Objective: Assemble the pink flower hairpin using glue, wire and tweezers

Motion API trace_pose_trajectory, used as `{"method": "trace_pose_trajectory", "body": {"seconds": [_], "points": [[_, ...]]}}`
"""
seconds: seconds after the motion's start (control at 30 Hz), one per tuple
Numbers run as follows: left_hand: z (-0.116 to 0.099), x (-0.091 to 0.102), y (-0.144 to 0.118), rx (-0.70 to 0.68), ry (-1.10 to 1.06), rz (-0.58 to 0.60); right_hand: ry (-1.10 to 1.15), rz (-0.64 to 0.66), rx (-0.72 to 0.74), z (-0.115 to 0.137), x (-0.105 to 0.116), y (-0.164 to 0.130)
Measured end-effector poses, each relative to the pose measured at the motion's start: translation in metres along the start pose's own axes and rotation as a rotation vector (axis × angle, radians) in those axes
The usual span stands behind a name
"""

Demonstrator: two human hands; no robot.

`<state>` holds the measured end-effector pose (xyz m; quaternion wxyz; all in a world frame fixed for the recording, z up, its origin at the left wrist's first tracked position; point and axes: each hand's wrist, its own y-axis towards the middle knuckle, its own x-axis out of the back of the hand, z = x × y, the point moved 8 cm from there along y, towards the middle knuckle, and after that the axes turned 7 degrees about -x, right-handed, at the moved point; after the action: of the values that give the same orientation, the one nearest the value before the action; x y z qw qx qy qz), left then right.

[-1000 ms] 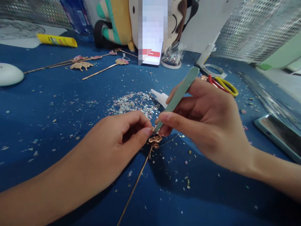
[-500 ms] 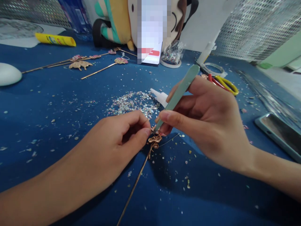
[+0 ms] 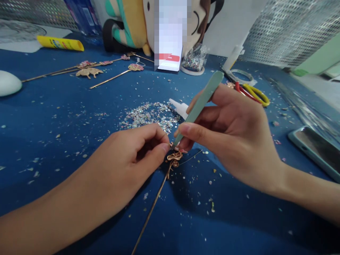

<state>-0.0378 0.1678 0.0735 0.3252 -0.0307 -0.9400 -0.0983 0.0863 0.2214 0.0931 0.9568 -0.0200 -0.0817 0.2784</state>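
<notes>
While the left hand (image 3: 132, 152) pinches the gold ornament (image 3: 174, 157) atop a thin hairpin, the right hand (image 3: 233, 134) grips green tweezers (image 3: 198, 106), tips touching the ornament between both hands. Glitter flakes (image 3: 150, 117) lie just beyond the fingers.

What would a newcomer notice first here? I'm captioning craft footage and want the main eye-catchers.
At centre, the left hand pinches a gold hairpin by its ornate head while the right hand brings pale green tweezers down to it. Just behind lies a glittering heap of flakes on the blue table, with red-and-yellow scissors at right.
</notes>
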Motion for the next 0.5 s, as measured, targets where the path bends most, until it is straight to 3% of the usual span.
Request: {"method": "trace_pose_trajectory", "body": {"seconds": [0.33, 0.5], "points": [[0.0029, -0.0014, -0.0021, -0.069, 0.003, -0.038, -0.103, -0.01, -0.003, -0.0011, 0.0031, 0.0031], [-0.0003, -0.0008, -0.0064, -0.12, 0.17, -0.034, -0.283, 0.03, 0.018, -0.0073, 0.0032, 0.0094]]}}
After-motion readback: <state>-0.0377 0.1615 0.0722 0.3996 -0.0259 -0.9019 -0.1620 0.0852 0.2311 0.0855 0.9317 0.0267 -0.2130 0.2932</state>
